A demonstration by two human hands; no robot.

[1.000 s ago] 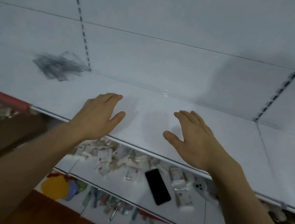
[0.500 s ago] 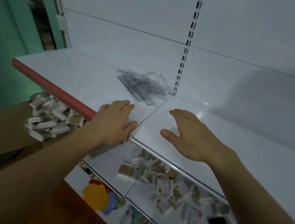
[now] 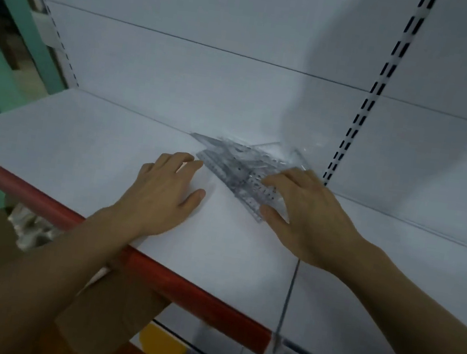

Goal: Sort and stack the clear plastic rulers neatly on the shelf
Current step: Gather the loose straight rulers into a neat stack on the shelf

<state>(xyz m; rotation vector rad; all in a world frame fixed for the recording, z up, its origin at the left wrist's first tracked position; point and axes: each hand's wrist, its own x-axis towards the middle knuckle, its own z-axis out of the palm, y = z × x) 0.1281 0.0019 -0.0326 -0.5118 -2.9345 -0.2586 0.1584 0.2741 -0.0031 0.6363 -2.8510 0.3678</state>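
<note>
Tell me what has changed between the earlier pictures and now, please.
Both hands moved forward across the shelf to the pile of clear rulers. The right hand now rests its fingers on the pile; the left hand lies flat on the shelf just left of it. Neither has lifted a ruler. The view also turned left. The rulers stay in a loose heap by the slotted upright.

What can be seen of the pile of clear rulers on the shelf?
The pile of clear rulers is a loose, untidy heap of flat, transparent plastic strips with dark marks, crossing at different angles. It lies flat on the white shelf, near the back wall and the slotted upright. The right hand rests its fingers on the near end. The left hand lies flat on the shelf beside it, fingertips close to its left edge.
</note>
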